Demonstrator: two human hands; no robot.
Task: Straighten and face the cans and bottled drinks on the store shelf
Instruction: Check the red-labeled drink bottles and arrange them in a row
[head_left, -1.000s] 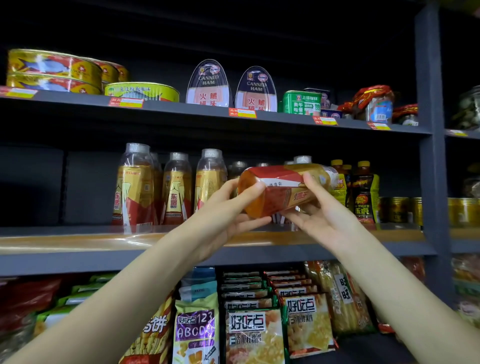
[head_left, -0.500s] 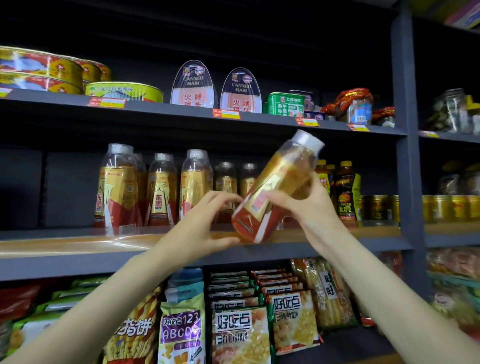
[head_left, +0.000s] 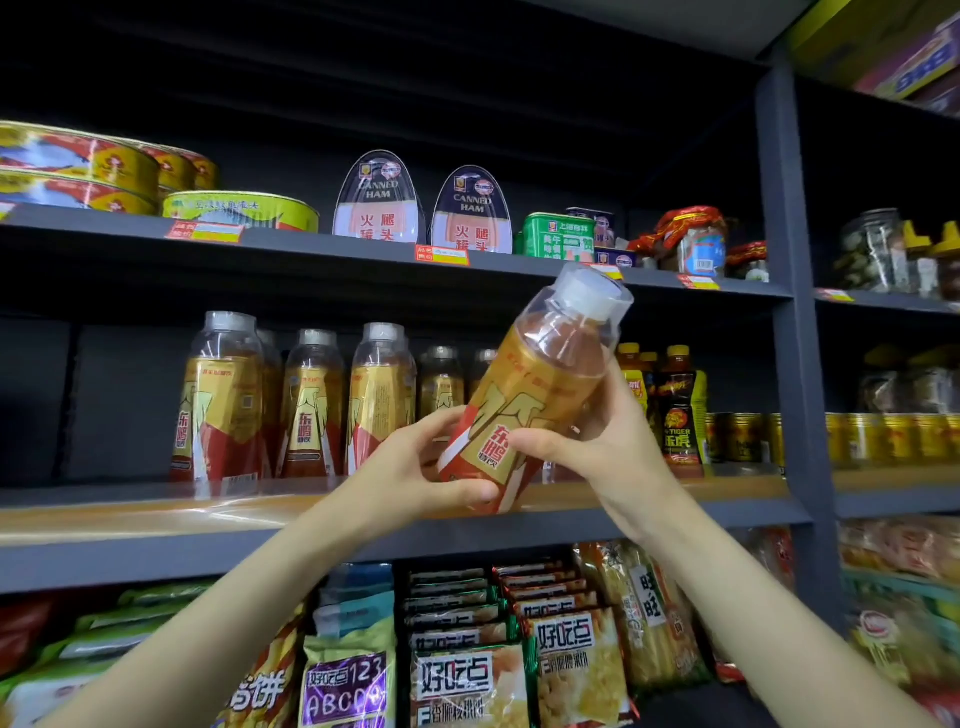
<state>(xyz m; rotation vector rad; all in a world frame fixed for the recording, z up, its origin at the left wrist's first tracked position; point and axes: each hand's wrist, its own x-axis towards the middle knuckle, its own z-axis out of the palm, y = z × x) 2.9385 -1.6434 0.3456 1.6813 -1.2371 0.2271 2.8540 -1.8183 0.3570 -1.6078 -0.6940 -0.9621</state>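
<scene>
A gold-and-red drink bottle (head_left: 540, 384) with a clear cap cover is held tilted in front of the middle shelf (head_left: 156, 519), cap up and to the right, label facing me. My left hand (head_left: 410, 473) grips its base from the left. My right hand (head_left: 597, 447) grips its body from the right, thumb across the label. Matching bottles (head_left: 306, 405) stand upright in a row on the shelf to the left, with more behind the held bottle.
Darker tiger-label bottles (head_left: 678, 410) and gold cans (head_left: 743, 436) stand to the right. The top shelf holds fish tins (head_left: 239, 210), canned ham (head_left: 379, 200) and jars. Snack bags (head_left: 467, 680) fill the shelf below. A grey upright post (head_left: 795, 364) divides the bays.
The bottle went from lying nearly level to tilted more upright, and its label has turned to face me. Both hands have stayed on it; the view has shifted right and closer.
</scene>
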